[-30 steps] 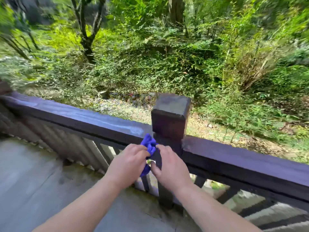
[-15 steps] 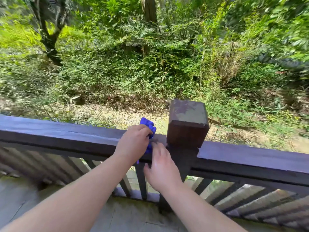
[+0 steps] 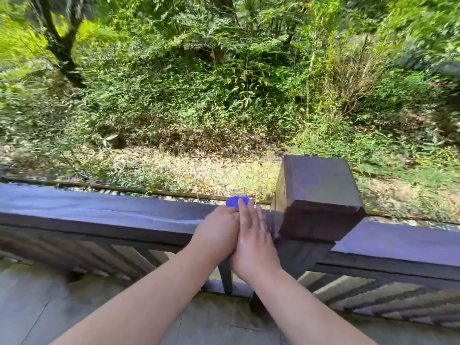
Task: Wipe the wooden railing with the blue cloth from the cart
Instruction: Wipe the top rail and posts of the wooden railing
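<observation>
The long dark wooden railing (image 3: 104,212) runs across in front of me, its top pale and streaked to the left, which I take for stretches already wiped. The rail beyond the square dark wooden post (image 3: 321,195) looks still to do, as does the post cap. My left hand (image 3: 216,235) is curled down on the rail top, pressing the small bunched blue cloth (image 3: 235,201), which peeks out past my knuckles. My right hand (image 3: 254,240) lies flat with fingers stretched, touching the cloth's edge but gripping nothing.
</observation>
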